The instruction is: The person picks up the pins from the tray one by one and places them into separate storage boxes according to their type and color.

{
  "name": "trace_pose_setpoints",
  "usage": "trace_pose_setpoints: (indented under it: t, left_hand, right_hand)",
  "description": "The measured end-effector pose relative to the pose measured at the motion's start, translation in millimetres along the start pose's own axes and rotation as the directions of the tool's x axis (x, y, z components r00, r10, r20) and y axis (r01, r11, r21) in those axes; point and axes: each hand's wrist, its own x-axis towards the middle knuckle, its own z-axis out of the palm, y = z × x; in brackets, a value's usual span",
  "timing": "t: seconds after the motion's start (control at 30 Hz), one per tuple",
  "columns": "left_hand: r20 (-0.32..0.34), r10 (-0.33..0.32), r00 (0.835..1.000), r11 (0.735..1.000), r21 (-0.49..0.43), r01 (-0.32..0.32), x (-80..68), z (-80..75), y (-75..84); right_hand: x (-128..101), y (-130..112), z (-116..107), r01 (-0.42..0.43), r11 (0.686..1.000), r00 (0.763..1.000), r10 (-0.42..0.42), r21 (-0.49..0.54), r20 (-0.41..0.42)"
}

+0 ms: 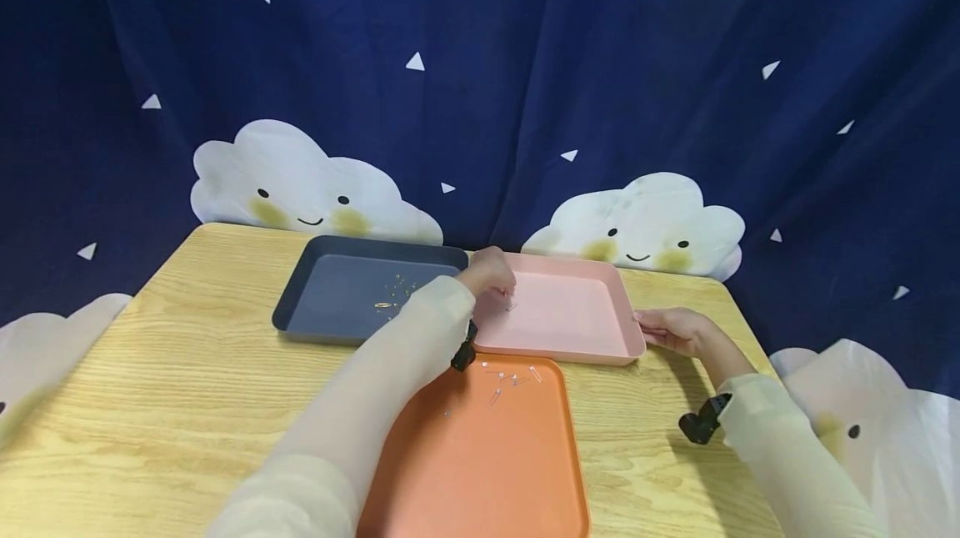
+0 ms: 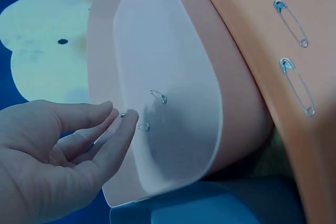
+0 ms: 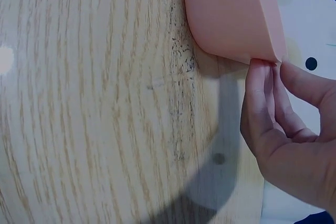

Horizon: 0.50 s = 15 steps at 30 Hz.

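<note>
One broad pale wood-grain counter (image 1: 127,404): beneath the trays.
Shallow orange rectangular tray (image 1: 487,471): nearest the person, with further pins.
Shallow pink rectangular tray (image 1: 570,313): beyond it.
Right hand (image 1: 678,331): pinches the pink tray's right end.
Left hand (image 1: 487,271): nearer the pins; whether its grip pinches the metal glint between the fingertips, cannot tell.
Small silver metal safety pins (image 2: 159,97): two lie in the pink tray, just past the left fingertips, the farther slanting, lengthwise, away.
</note>
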Motion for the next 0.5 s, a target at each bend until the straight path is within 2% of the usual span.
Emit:
trace_pose_setpoints:
  t: [0.13,0.2,0.33,0.43,0.5]
  left_hand:
    - [-0.014,0.018,1.0,0.996,0.082,-0.017,-1.5,-3.1,-0.1]
    - [-0.017,0.019,1.0,0.998,0.061,-0.018,-5.3,-3.7,-1.0]
    - [-0.023,0.036,0.999,0.993,-0.111,-0.038,-18.8,-2.3,-2.9]
    - [-0.013,0.083,0.996,0.959,-0.27,-0.083,-31.8,-1.2,-4.2]
    - [-0.001,0.128,0.992,0.939,-0.323,-0.121,-41.5,-1.4,-5.7]
  right_hand:
    - [0,-2,0,0.014,1.0,1.0,-0.014,-0.003,0.011]
    - [0,-3,1,0.014,1.0,1.0,-0.014,-0.004,0.003]
    - [0,-4,4,0.013,1.0,1.0,-0.014,-0.02,-0.024]
    - [-1,-4,6,0.012,0.999,0.999,-0.013,-0.037,-0.045]
    - [-2,-3,7,0.008,0.999,0.998,-0.011,-0.042,-0.059]
